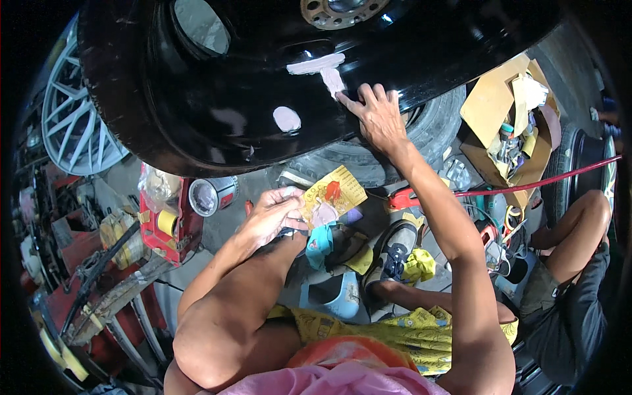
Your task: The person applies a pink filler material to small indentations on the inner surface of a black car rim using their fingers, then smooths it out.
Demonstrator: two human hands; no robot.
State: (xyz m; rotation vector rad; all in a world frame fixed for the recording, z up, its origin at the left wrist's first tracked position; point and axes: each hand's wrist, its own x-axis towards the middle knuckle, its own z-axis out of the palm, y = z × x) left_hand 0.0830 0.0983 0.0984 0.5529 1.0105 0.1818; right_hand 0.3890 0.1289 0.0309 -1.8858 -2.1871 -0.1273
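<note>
A glossy black car body panel [197, 99] stretches across the top of the view. It bears a T-shaped smear of pale pink putty [317, 64] and, lower left, a rounded putty patch [287, 119]. My right hand [380, 118] reaches up to the panel with its fingers spread, the index fingertip at the lower end of the T. No tool shows in it. Below the panel, my left hand [278, 212] pinches a yellow printed card [342, 187] by its left edge. A dab of pink putty [323, 214] lies on the card.
Under the panel lies a tyre [428, 135]. An open putty can [205, 196] stands beside a red box [172, 240] at left, near a silver wheel rim [80, 125]. To the right are a cardboard box [484, 108] of supplies, a red hose [553, 178] and another person's leg [579, 230].
</note>
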